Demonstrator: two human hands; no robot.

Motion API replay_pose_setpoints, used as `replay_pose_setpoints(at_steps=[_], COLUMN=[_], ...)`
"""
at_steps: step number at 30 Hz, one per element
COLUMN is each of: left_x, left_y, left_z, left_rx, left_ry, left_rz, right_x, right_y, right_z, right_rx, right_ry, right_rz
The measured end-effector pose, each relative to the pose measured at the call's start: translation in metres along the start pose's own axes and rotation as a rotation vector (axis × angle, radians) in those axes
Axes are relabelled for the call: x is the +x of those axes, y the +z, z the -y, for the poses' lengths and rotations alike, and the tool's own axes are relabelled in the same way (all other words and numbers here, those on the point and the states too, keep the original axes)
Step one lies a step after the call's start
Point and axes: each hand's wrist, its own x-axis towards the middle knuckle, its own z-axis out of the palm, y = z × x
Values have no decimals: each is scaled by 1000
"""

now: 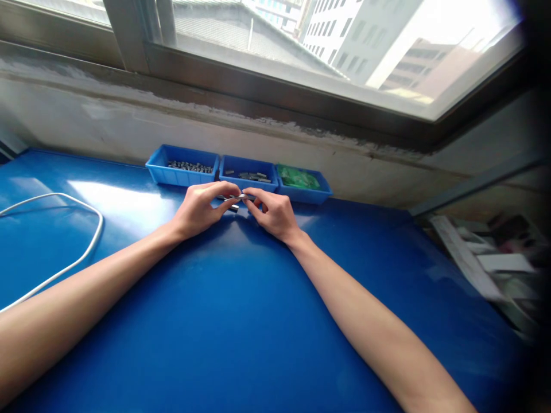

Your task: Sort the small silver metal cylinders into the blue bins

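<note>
My left hand [201, 207] and my right hand [274, 211] meet at the far side of the blue table, just before a row of bins. Thumb and fingers of both are pinched on a small silvery metal piece [242, 197]; its exact kind is too small to make out. Below my left fingertips shows a short shiny metal cylinder [233, 208]; whether it lies on the table or is held, I cannot tell. The fingers hide part of these pieces.
Three blue bins stand along the wall: one with small metal parts [191, 167], one with short metal rods [253, 176], one with a green plastic bag [298, 178]. A white cable [92, 241] curves over the table [241, 332] at left. Blurred clutter [495, 258] sits at right.
</note>
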Motion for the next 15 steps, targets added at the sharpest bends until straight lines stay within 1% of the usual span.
replay_pose_setpoints(at_steps=[3,5,8,10,12,15], left_x=[0,0,-2,-4,-5,-6], left_y=[0,0,0,1,2,4], left_z=[-1,-3,-7,-9,-10,-9], left_rx=[4,61,269,426,533,566], left_ry=[2,-16,-85,-113,-115,-104], left_rz=[-11,-39,-54,-4,74,170], right_x=[0,0,0,2,4,7], right_y=[1,1,1,1,0,-1], right_z=[-2,-2,-2,-4,-6,-11], right_rx=[6,-5,-47,-77,-86,-58], right_ry=[-4,-9,54,158,273,401], right_rz=[2,-18,-131,-225,-293,-326])
